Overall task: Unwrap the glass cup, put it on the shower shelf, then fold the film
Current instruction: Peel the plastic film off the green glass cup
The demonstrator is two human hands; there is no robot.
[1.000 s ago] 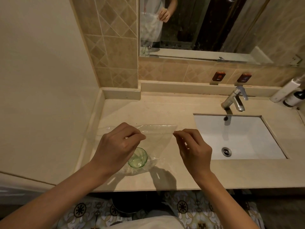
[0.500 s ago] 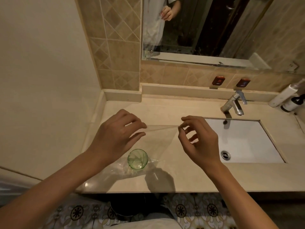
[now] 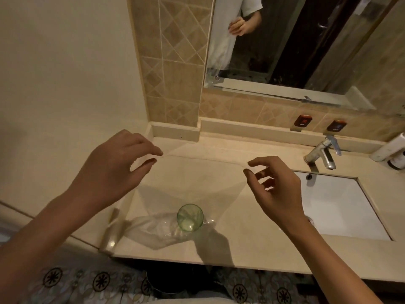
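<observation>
Both hands [image 3: 109, 172] [image 3: 278, 189] pinch film [image 3: 197, 178] taut above green glass cup [image 3: 189, 217].

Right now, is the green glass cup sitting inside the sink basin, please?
No, the green glass cup stands on the countertop amid the clear film, well left of the sink basin.

The glass cup [image 3: 190, 217] is small, green-tinted and transparent, standing upright near the front edge of the countertop [image 3: 241, 249], toward its left end. The film [image 3: 192, 178], clear and thin, is stretched upward from around the cup's base, its lower part crumpled left of the cup.
</observation>
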